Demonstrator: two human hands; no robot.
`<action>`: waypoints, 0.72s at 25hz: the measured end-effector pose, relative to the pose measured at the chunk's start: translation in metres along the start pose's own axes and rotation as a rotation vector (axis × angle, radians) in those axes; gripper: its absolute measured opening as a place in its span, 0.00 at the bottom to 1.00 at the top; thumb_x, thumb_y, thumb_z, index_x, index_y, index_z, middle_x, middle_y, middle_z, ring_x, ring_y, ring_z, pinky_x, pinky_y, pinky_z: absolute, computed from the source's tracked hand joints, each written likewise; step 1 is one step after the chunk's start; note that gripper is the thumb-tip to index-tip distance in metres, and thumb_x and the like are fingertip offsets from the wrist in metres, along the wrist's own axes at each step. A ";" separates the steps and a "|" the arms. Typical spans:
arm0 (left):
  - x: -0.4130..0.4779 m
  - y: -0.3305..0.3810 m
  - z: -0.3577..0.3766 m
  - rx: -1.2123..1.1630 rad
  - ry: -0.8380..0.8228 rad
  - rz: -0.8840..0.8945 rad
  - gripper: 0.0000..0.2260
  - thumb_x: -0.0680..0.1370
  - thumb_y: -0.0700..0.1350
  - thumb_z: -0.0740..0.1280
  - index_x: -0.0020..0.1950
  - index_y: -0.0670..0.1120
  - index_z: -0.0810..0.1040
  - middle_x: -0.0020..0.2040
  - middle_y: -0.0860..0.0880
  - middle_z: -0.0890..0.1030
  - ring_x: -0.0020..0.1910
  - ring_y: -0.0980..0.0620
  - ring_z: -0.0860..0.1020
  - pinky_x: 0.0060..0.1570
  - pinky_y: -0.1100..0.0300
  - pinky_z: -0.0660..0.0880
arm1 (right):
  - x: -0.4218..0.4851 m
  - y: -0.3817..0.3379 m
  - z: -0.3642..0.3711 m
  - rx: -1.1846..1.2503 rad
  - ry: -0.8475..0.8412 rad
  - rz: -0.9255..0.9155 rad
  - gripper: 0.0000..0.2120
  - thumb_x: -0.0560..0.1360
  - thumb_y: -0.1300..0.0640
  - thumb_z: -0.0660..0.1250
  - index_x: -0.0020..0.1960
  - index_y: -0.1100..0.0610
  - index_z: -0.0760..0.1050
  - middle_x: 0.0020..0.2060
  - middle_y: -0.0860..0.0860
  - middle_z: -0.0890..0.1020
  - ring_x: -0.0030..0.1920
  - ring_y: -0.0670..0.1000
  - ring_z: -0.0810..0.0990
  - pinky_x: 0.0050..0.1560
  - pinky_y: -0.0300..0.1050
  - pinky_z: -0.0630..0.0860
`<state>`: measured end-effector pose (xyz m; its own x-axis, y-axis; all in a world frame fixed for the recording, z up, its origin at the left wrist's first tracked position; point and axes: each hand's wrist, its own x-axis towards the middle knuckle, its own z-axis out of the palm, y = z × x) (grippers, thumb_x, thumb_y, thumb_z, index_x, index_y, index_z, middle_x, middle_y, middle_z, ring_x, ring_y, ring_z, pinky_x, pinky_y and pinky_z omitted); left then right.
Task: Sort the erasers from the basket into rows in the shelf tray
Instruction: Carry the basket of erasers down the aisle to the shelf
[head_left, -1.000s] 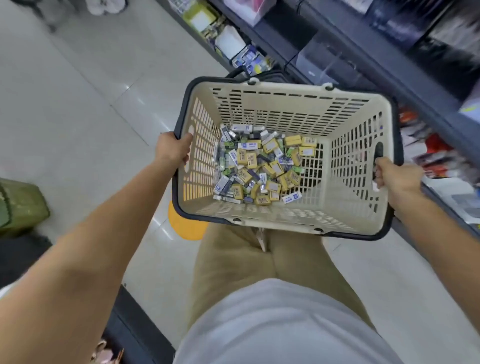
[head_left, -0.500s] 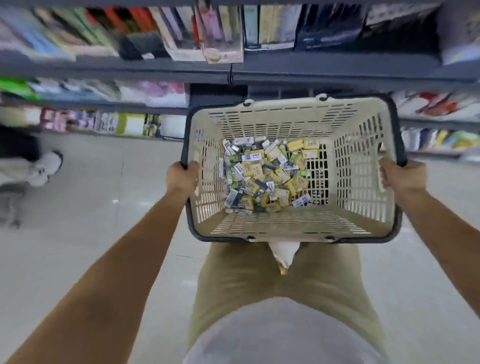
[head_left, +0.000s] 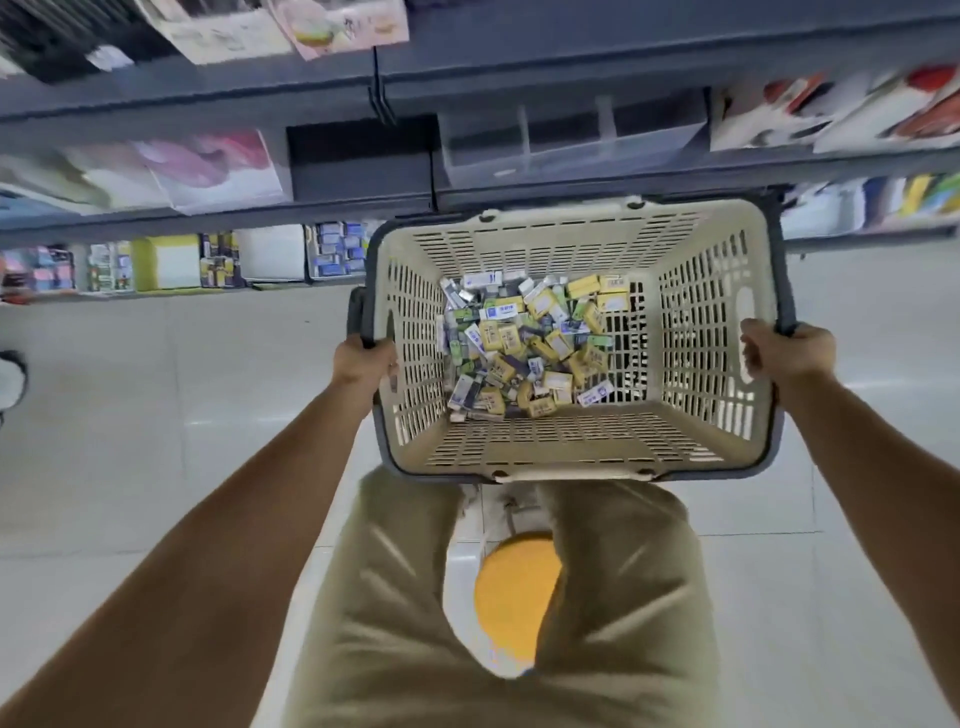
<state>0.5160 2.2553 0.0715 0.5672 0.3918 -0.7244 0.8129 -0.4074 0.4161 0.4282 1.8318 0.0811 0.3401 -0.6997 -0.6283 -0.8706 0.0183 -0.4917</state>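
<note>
My hands, left hand (head_left: 363, 358) and right hand (head_left: 787, 353), clamp the basket (head_left: 571, 441) rim at 9 and 3 o'clock, likely for balance. The erasers (head_left: 524, 348) lie heaped inside; the shelf tray (head_left: 571, 140) stands at 12 o'clock.

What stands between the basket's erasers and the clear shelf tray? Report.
Nothing visible. The clear tray sits on the shelf beyond the basket holding the erasers; the left hand and right hand grip its rim.
</note>
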 end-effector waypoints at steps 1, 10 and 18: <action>0.012 -0.008 0.012 -0.012 -0.007 0.000 0.07 0.75 0.38 0.62 0.37 0.43 0.70 0.31 0.47 0.75 0.27 0.52 0.73 0.31 0.61 0.71 | 0.012 0.009 0.007 -0.020 0.005 0.004 0.10 0.66 0.52 0.70 0.31 0.57 0.76 0.23 0.48 0.77 0.21 0.45 0.74 0.27 0.39 0.73; 0.075 -0.051 0.071 -0.127 -0.013 0.032 0.03 0.77 0.40 0.65 0.44 0.42 0.73 0.37 0.47 0.79 0.30 0.58 0.80 0.43 0.59 0.77 | 0.068 0.063 0.047 -0.010 -0.053 0.015 0.09 0.72 0.58 0.67 0.34 0.57 0.75 0.18 0.46 0.77 0.18 0.43 0.74 0.19 0.36 0.72; 0.060 -0.057 0.073 -0.217 0.061 0.080 0.06 0.77 0.39 0.65 0.40 0.43 0.72 0.33 0.47 0.77 0.30 0.54 0.74 0.31 0.61 0.72 | 0.063 0.073 0.046 0.000 -0.005 -0.060 0.10 0.68 0.55 0.67 0.29 0.56 0.72 0.17 0.45 0.73 0.17 0.43 0.69 0.22 0.35 0.68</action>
<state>0.4941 2.2412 -0.0356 0.6323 0.4170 -0.6530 0.7709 -0.2549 0.5837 0.4024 1.8221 -0.0217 0.3932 -0.6959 -0.6009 -0.8489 -0.0237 -0.5281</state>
